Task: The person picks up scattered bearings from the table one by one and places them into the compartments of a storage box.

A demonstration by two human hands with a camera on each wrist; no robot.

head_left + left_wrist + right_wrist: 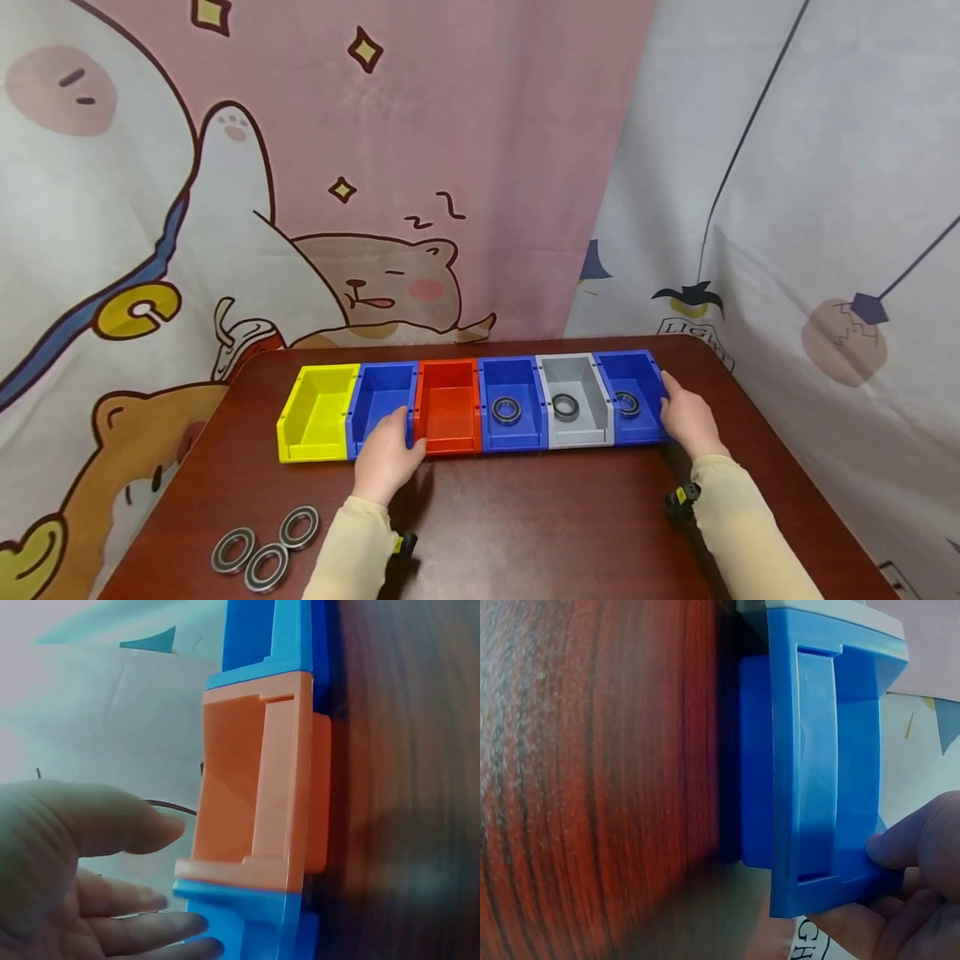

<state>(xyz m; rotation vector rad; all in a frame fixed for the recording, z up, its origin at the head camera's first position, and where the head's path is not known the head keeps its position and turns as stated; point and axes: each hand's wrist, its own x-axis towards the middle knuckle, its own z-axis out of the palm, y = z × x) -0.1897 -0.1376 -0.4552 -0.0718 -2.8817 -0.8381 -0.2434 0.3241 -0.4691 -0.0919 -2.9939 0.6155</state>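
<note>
A row of joined plastic bins stands on the table: yellow (318, 417), blue (384, 387), red (447, 408), blue (513, 383), grey (573, 383) and blue (630, 375) at the right end. Over the front of the left blue bin, beside the red one, is my left hand (388, 457), thumb and fingers extended and spread around nothing. My right hand (692, 418) pinches the outer side wall of the end blue bin (817, 772), thumb inside and fingers outside. Single bearings lie in the middle blue bin (507, 410), the grey bin (565, 407) and the end bin (627, 404).
Three larger bearings (267, 567) lie close together on the brown table (525, 517), at the front left. Behind the table hangs a printed curtain (517, 208), with another white printed curtain (847, 250) along the right side.
</note>
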